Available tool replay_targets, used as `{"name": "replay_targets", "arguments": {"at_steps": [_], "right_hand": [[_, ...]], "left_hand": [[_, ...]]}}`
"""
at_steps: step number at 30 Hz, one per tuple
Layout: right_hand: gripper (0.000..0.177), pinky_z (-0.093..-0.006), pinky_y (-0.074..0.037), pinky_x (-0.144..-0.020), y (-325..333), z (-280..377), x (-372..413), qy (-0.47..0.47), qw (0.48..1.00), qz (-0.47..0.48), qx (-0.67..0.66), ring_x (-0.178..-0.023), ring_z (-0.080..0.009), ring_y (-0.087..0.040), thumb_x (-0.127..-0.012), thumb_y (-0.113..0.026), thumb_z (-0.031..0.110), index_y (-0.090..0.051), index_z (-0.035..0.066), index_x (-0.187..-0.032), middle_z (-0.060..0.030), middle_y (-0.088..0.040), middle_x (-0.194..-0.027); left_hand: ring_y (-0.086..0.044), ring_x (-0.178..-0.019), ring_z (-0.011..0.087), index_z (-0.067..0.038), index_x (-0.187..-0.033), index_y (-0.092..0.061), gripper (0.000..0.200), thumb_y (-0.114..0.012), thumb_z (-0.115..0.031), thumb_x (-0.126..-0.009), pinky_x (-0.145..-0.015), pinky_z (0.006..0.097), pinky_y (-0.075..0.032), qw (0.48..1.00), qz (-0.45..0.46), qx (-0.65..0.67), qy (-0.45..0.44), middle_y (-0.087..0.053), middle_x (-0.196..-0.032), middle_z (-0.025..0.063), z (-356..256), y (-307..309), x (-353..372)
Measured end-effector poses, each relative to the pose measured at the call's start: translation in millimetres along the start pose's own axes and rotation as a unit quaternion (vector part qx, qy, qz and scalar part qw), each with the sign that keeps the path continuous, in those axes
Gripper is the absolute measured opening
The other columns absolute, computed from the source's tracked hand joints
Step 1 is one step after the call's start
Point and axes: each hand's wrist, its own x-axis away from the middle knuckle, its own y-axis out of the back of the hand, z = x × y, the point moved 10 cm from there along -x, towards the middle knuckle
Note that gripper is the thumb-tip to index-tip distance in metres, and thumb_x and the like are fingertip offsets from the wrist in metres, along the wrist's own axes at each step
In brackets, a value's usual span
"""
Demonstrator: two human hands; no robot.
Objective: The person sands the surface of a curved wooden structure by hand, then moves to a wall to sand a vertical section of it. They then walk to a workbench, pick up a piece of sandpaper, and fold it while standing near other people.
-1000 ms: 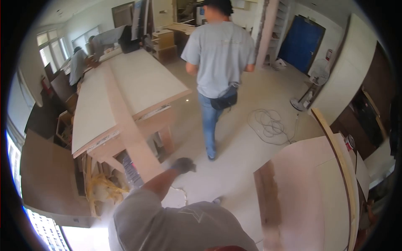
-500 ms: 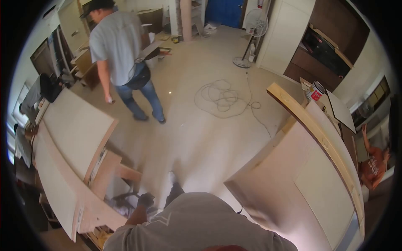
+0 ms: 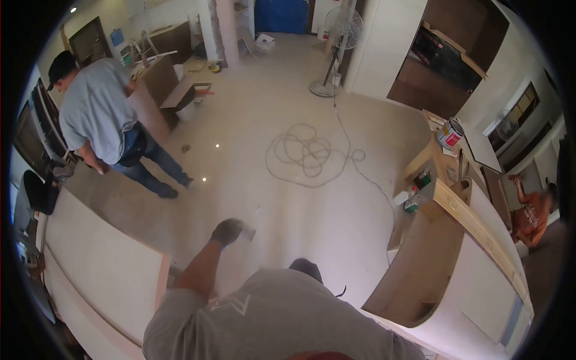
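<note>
My left hand [image 3: 227, 232], in a dark glove, reaches out ahead of my body over the pale floor [image 3: 240, 192]. Its fingers are closed around a small pale piece [image 3: 248, 233], too blurred for me to tell its kind. To the left of that arm lies a large white panel [image 3: 108, 246] with a pinkish-brown edge, apart from the hand. My right hand does not show; my torso and the lower edge of the view hide that side.
A curved cabinet piece [image 3: 414, 270] stands at my right, beside a workbench with a paint can [image 3: 450, 133]. A coiled cable [image 3: 303, 153] lies ahead, near a standing fan [image 3: 327, 89]. One person [image 3: 102, 114] walks at left; another [image 3: 531, 216] is at far right.
My left hand has come up and forward from beside the left panels, the pale piece now showing in it. The person in grey has moved left. My view has shifted rightward.
</note>
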Motion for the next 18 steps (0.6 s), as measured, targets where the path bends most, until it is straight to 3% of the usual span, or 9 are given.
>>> {"name": "replay_targets", "arguments": {"at_steps": [4,5,8,11,13,14,15,16,18], "right_hand": [[0.031,-0.0466,-0.054,-0.064,-17.8,29.9,-73.3,0.015,0.999,0.036,0.007,-0.075,-0.0297,-0.07,-0.093,-0.06,0.04,-0.071,0.012,-0.1,-0.0116,-0.07,-0.079],[0.031,-0.0465,-0.054,-0.064,-22.2,33.0,-96.8,0.022,0.998,0.049,0.014,-0.075,-0.0295,-0.07,-0.093,-0.06,0.04,-0.071,0.012,-0.1,-0.0114,-0.07,-0.079],[0.038,-0.0482,-0.053,-0.069,20.8,74.0,-152.1,0.008,0.998,0.053,0.043,-0.081,-0.0316,-0.07,-0.094,-0.058,0.044,-0.071,0.009,-0.1,-0.0133,-0.071,-0.084],[0.05,-0.0507,-0.052,-0.077,116.5,136.9,-206.9,-0.013,0.996,0.017,0.084,-0.089,-0.035,-0.069,-0.095,-0.055,0.051,-0.073,0.005,-0.1,-0.0165,-0.073,-0.093],[0.063,-0.051,-0.05,-0.087,181.4,184.1,-248.7,-0.082,0.997,0.011,0.001,-0.099,-0.0409,-0.067,-0.092,-0.052,0.058,-0.072,-0.002,-0.1,-0.0226,-0.071,-0.105],[0.069,-0.0507,-0.048,-0.091,205.6,215.2,-295.1,-0.008,0.996,-0.026,0.089,-0.102,-0.0407,-0.066,-0.092,-0.047,0.061,-0.071,-0.004,-0.098,-0.0253,-0.07,-0.106],[0.069,-0.0482,-0.045,-0.099,254.7,253.4,-300.3,-0.044,0.996,-0.069,0.016,-0.111,-0.0397,-0.063,-0.095,-0.041,0.06,-0.071,-0.003,-0.103,-0.0259,-0.068,-0.113],[0.057,-0.0489,-0.049,-0.094,266.3,283.5,-364.3,0.069,0.982,-0.086,0.156,-0.108,-0.0406,-0.064,-0.1,-0.04,0.049,-0.072,0.002,-0.103,-0.0226,-0.069,-0.113],[0.062,-0.0522,-0.047,-0.096,339.8,361.0,-404.8,0.081,0.975,-0.114,0.173,-0.104,-0.0421,-0.064,-0.102,-0.032,0.048,-0.072,0.0,-0.101,-0.0233,-0.068,-0.112]], "left_hand": [[-0.068,-0.082,0.0222,-0.001,-0.103,-0.069,0.026,-0.065,-0.019,-0.085,-0.075,0.0366,-0.054,0.989,-0.033,0.14,-0.039,-0.071,-0.088,0.0144,-22.8,49.2,-115.9],[-0.068,-0.081,0.023,-0.003,-0.103,-0.068,0.026,-0.068,-0.019,-0.082,-0.074,0.0375,-0.054,0.99,0.011,0.142,0.006,-0.07,-0.086,0.0134,-31.7,54.4,-136.7],[-0.068,-0.079,0.0271,-0.005,-0.098,-0.069,0.023,-0.068,-0.022,-0.082,-0.073,0.0387,-0.054,0.998,0.014,0.053,-0.002,-0.07,-0.085,0.0143,-29.0,69.6,-188.9],[-0.068,-0.081,0.037,-0.005,-0.088,-0.068,0.031,-0.069,-0.035,-0.082,-0.073,0.0444,-0.054,0.997,0.024,-0.063,0.023,-0.07,-0.084,0.0204,53.2,53.1,-224.5],[-0.07,-0.086,0.0369,-0.004,-0.089,-0.071,0.034,-0.063,-0.037,-0.084,-0.077,0.045,-0.055,0.987,0.083,-0.023,0.133,-0.071,-0.089,0.0226,78.6,91.2,-206.5],[-0.071,-0.09,0.035,-0.005,-0.093,-0.073,0.034,-0.057,-0.035,-0.087,-0.08,0.0435,-0.055,0.953,0.199,-0.185,0.131,-0.072,-0.095,0.0198,228.4,-0.1,-211.9],[-0.068,-0.102,0.0362,-0.004,-0.1,-0.075,0.051,-0.066,-0.051,-0.084,-0.092,0.0445,-0.051,0.922,0.221,-0.101,0.3,-0.07,-0.109,0.0208,253.7,27.7,-178.8],[-0.067,-0.106,0.0332,-0.007,-0.105,-0.075,0.046,-0.069,-0.046,-0.081,-0.094,0.0439,-0.051,0.921,0.222,-0.169,0.271,-0.071,-0.113,0.0176,329.7,3.3,-157.5],[-0.066,-0.109,0.0317,-0.009,-0.106,-0.075,0.044,-0.067,-0.044,-0.082,-0.093,0.0431,-0.052,0.886,0.263,-0.183,0.335,-0.07,-0.115,0.0174,331.7,47.6,-104.1]]}}
